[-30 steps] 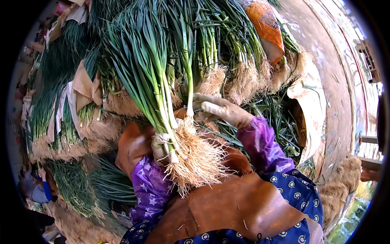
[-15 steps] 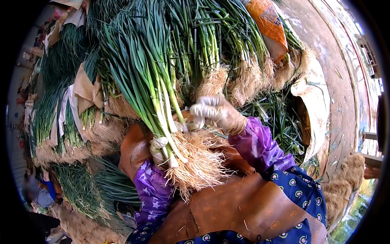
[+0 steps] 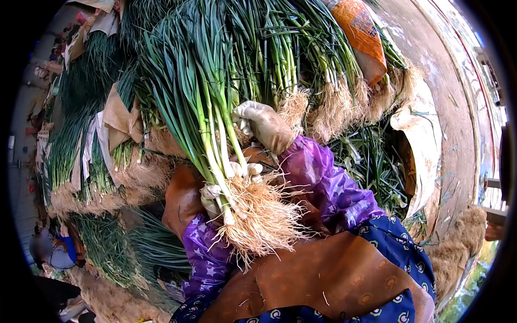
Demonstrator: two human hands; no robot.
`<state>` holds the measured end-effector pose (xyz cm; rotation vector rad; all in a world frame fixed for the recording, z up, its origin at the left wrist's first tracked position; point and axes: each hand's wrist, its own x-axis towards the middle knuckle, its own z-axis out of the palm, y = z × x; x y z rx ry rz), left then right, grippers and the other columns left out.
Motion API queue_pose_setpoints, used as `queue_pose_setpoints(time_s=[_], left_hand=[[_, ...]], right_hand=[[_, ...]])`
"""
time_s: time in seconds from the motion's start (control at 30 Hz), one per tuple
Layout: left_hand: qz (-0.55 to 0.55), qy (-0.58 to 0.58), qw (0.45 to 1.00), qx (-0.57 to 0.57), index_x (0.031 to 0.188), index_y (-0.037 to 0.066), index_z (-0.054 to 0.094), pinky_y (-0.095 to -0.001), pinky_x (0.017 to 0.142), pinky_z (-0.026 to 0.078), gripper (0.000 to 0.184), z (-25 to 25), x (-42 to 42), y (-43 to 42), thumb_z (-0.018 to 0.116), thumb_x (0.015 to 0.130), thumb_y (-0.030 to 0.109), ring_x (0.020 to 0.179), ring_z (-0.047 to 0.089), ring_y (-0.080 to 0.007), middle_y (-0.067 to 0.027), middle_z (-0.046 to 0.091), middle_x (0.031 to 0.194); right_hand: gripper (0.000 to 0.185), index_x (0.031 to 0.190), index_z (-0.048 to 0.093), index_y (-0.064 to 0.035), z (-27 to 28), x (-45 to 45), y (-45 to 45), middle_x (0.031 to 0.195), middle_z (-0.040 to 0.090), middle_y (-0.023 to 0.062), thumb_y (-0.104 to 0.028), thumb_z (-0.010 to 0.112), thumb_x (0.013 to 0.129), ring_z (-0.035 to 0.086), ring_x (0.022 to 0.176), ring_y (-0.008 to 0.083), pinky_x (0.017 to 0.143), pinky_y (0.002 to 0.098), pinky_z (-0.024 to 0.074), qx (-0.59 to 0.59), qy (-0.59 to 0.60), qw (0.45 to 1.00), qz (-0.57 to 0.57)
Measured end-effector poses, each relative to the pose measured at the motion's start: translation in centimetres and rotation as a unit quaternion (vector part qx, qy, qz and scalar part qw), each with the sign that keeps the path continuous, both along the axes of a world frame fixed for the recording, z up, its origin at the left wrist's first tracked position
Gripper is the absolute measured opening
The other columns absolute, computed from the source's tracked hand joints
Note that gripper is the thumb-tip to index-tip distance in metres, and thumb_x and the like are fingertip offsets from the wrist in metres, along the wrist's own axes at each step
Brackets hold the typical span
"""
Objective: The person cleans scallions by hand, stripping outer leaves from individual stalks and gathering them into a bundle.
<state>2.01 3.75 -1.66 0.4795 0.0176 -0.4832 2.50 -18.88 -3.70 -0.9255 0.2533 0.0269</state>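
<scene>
A bunch of leeks (image 3: 218, 132) slants across the middle of the head view, its long green leaves pointing up and away. Pale shaggy roots (image 3: 264, 218) hang toward my lap. My left hand (image 3: 210, 196), in a whitish glove, is wrapped round the white stems just above these roots; much of it is hidden behind them. In a soiled white glove, my right hand (image 3: 264, 125) is at the right side of the stems, higher up, with fingers curled inward by the outer stalk. Whether anything is pinched in those fingers is hidden.
More leek bundles (image 3: 334, 70) lie in rows ahead and to the left, roots toward me. An orange sack (image 3: 360, 32) covers some. Loose leaves (image 3: 371, 161) fill a space at right beside a pale sheet (image 3: 420, 145). A brown apron (image 3: 323, 269) covers my lap.
My right hand has moved up and left, from beside the root end to the stems' upper right side. My left hand still grips the bunch, almost unmoved.
</scene>
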Motion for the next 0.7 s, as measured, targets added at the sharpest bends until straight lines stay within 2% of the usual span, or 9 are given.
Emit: queue_pose_setpoints(time_s=[0.07,0.13,0.2,0.27,0.33,0.4,0.43,0.57,0.7], left_hand=[[0.0,0.002,1.0,-0.003,0.113,-0.001,0.043,-0.0379,0.058,0.05,0.054,-0.3,-0.1,0.2,0.063,0.067,0.02,0.075,0.056,-0.0268,-0.0148,0.051,0.101],[-0.004,0.004,1.0,-0.006,0.112,-0.001,0.043,-0.0377,0.059,0.05,0.054,-0.4,0.1,0.2,0.063,0.067,0.02,0.076,0.056,-0.0265,-0.0146,0.051,0.1],[-0.01,0.004,1.0,-0.004,0.112,-0.001,0.043,-0.0376,0.059,0.05,0.054,-0.4,0.3,0.0,0.064,0.067,0.02,0.076,0.055,-0.0262,-0.0144,0.051,0.1],[-0.01,0.0,1.0,-0.003,0.112,-0.001,0.043,-0.0374,0.06,0.05,0.054,-0.3,0.4,0.1,0.064,0.067,0.021,0.077,0.055,-0.0259,-0.0141,0.051,0.099],[-0.008,0.0,1.0,-0.007,0.112,-0.001,0.044,-0.0373,0.06,0.049,0.054,-0.4,0.3,0.4,0.064,0.067,0.021,0.077,0.055,-0.0256,-0.0139,0.051,0.099],[-0.009,0.003,1.0,-0.007,0.111,-0.001,0.044,-0.0371,0.06,0.049,0.054,-0.6,0.2,0.4,0.064,0.067,0.021,0.078,0.055,-0.0253,-0.0137,0.051,0.098],[-0.011,0.005,1.0,-0.009,0.111,-0.001,0.044,-0.037,0.061,0.049,0.054,-0.6,0.1,0.4,0.064,0.067,0.021,0.078,0.055,-0.0252,-0.0136,0.051,0.098],[-0.022,0.004,1.0,-0.008,0.111,-0.001,0.044,-0.0367,0.061,0.049,0.054,-0.5,-0.2,0.1,0.064,0.067,0.022,0.079,0.054,-0.0246,-0.0131,0.052,0.097],[-0.029,0.003,1.0,-0.012,0.11,-0.001,0.045,-0.0364,0.062,0.048,0.053,-0.2,-0.6,0.1,0.065,0.066,0.022,0.08,0.054,-0.024,-0.0127,0.052,0.096]], right_hand=[[0.019,0.086,0.058,-0.0072,0.5,-0.2,0.3,0.07,0.057,-0.0023,-0.026,0.058,0.089,0.049,0.054,0.0036,0.046,0.0177,0.0388,0.05,-0.007,0.999,-0.018],[0.026,0.093,0.055,-0.0072,0.9,0.0,0.4,0.075,0.052,-0.0036,-0.033,0.051,0.092,0.043,0.055,0.0055,0.051,0.0194,0.0364,0.035,0.09,0.995,0.038],[0.028,0.103,0.055,-0.0062,-0.7,1.4,1.0,0.071,0.046,-0.0067,-0.032,0.054,0.091,0.04,0.057,0.0053,0.05,0.0195,0.0347,-0.065,0.061,0.995,0.052],[0.027,0.102,0.057,-0.0066,-0.6,0.9,1.0,0.071,0.045,-0.0061,-0.031,0.054,0.091,0.041,0.061,0.0059,0.055,0.02,0.0363,-0.041,0.05,0.998,0.02],[0.026,0.103,0.058,-0.0061,-0.6,-0.5,1.2,0.081,0.055,-0.0025,-0.029,0.053,0.092,0.048,0.072,0.0067,0.065,0.0203,0.0393,-0.033,0.061,0.995,-0.071],[0.03,0.114,0.055,-0.0041,1.3,-2.8,1.6,0.107,0.062,0.0016,-0.025,0.053,0.092,0.055,0.094,0.0105,0.081,0.0217,0.0405,-0.016,0.076,0.994,-0.075],[0.028,0.111,0.057,-0.0051,1.6,-4.0,2.3,0.098,0.062,0.0018,-0.023,0.057,0.09,0.054,0.085,0.0088,0.072,0.0197,0.0422,-0.027,0.016,0.995,-0.092],[0.017,0.105,0.057,-0.0048,1.5,-7.1,1.2,0.094,0.062,0.0058,-0.011,0.052,0.091,0.056,0.084,0.0115,0.068,0.0247,0.0467,0.087,-0.043,0.995,-0.032],[0.015,0.095,0.058,-0.0025,1.9,-9.9,0.2,0.096,0.062,0.0111,-0.015,0.052,0.091,0.058,0.088,0.0199,0.082,0.0334,0.0447,0.164,-0.152,0.974,-0.029]])
